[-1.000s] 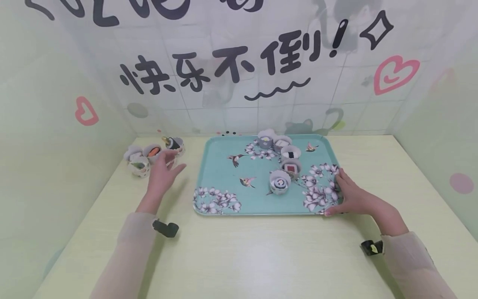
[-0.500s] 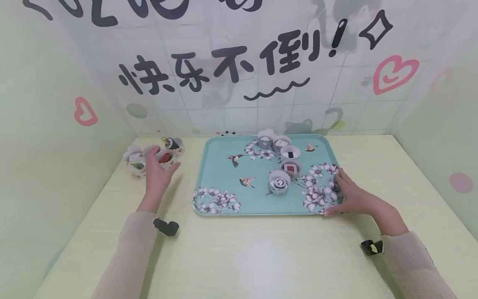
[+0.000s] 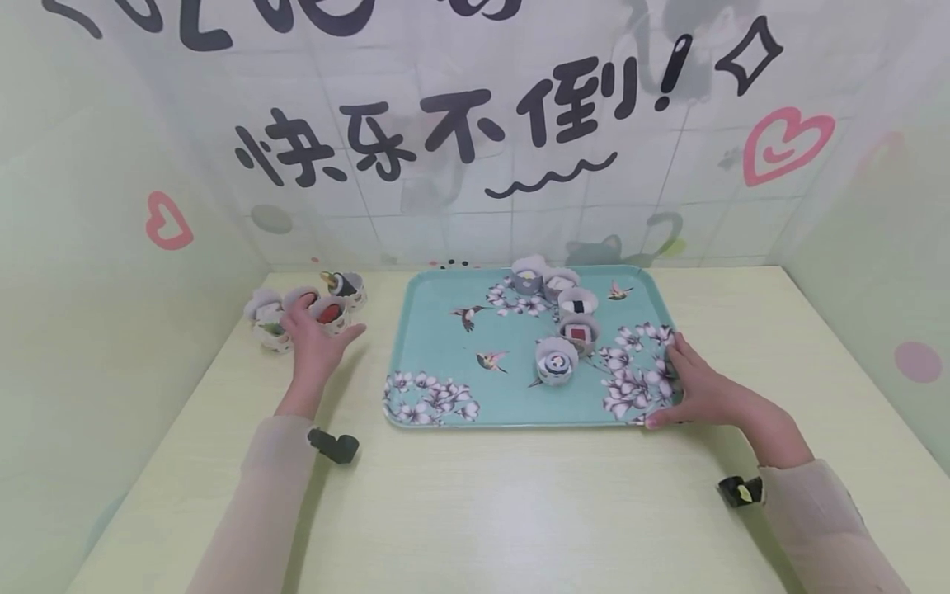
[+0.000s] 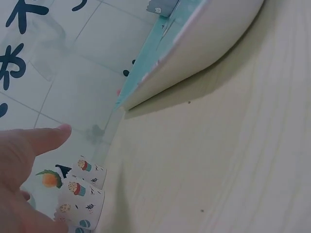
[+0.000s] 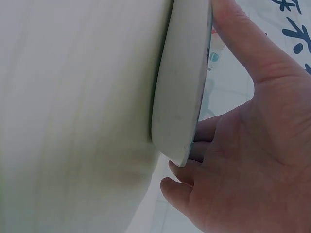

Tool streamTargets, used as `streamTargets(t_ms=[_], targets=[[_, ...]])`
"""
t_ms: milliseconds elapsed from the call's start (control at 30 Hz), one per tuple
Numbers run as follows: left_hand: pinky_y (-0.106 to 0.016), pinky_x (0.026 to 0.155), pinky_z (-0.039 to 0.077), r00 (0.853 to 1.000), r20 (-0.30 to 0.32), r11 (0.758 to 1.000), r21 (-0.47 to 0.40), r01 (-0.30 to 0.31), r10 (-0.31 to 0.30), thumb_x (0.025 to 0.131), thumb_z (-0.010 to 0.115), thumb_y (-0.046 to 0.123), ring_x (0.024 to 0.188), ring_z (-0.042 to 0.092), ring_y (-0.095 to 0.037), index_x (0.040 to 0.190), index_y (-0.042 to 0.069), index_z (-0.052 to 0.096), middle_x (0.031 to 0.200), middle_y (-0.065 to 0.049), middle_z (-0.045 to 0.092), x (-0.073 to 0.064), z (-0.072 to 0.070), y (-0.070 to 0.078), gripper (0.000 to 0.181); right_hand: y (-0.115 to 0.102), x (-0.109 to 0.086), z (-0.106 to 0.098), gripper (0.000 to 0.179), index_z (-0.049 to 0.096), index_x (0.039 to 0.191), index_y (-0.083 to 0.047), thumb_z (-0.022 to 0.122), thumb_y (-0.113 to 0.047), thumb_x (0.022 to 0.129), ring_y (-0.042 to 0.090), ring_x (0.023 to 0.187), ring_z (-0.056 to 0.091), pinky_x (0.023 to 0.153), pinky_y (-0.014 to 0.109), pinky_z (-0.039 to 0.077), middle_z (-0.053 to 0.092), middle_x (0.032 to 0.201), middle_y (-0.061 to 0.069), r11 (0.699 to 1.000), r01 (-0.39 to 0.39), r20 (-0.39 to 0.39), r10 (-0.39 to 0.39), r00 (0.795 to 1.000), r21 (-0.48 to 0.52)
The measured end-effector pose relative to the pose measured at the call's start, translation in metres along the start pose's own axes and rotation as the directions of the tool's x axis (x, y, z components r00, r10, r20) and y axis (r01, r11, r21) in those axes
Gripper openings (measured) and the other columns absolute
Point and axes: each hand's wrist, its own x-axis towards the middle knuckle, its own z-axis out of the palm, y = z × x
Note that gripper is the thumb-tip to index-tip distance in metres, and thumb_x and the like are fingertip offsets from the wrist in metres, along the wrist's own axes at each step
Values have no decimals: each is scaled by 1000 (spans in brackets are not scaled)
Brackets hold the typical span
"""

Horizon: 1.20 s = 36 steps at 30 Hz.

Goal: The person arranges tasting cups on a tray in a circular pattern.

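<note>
Currently, from my remote seat, I make out two bare hands at a pale table [image 3: 490, 503], with a blue-green tray [image 3: 438, 330] lying in the middle. I judge the step in hand to be choosing one of the small paper cups [image 3: 265, 304] grouped on the table at the left, while the tray is steadied. The next move seems to call for thumb and fingers to come together gently round one cup, without tipping its neighbours.

The left hand [image 3: 313, 346] is spread over the near side of that group, thumb out towards the tray, with a wide gap to its fingers. It appears to hold nothing; whether a fingertip touches a cup, I cannot tell. A cup with a red piece [image 3: 331, 313] stands between thumb and fingers; a cup with an orange piece [image 3: 305, 295] sits just beyond the fingertips.

The right hand [image 3: 716, 396] grips the tray's near right corner, thumb at the near edge, fingers along the right side. Five filled cups [image 3: 557, 363] form a bent row on the tray, left of this hand and apart from it.
</note>
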Motion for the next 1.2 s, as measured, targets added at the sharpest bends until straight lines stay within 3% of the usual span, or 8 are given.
streamTargets(t_ms=[400, 733, 933, 1200], targets=[[-50, 123, 28, 996, 3, 994, -52, 91, -91, 86, 78, 19, 147, 20, -38, 151, 11, 6, 156, -21, 2, 12, 3, -4, 98, -2, 0, 0, 135, -3, 149, 21, 88, -42, 71, 57, 146, -12, 115, 74, 10, -18, 156, 40, 1000, -10, 4, 10, 1000, -11], [-43, 122, 31, 991, 54, 978, -159, 133, -126, 87, 75, 11, 149, 28, -31, 151, 12, 3, 163, -18, 14, 16, 0, -4, 97, -4, -1, -2, 136, -4, 149, 20, 88, -42, 71, 57, 146, -13, 114, 74, 10, -19, 156, 40, 1000, -14, 6, 14, 1000, -11], [-40, 114, 42, 992, 50, 976, -181, 120, -113, 88, 73, 7, 137, 43, -29, 152, 10, 10, 163, -16, 23, 20, 2, -11, 90, -3, 0, -1, 135, -4, 149, 20, 88, -42, 71, 57, 146, -13, 114, 74, 10, -19, 156, 40, 1000, -12, 6, 12, 1000, -6], [-41, 122, 31, 989, 38, 981, -125, 145, -141, 90, 71, 9, 144, 37, -33, 153, 6, 12, 162, -20, 25, 20, 2, -8, 86, -1, 0, -1, 136, -4, 149, 20, 88, -41, 71, 56, 146, -14, 114, 74, 10, -20, 156, 40, 1000, -7, 2, 7, 1000, -10]])
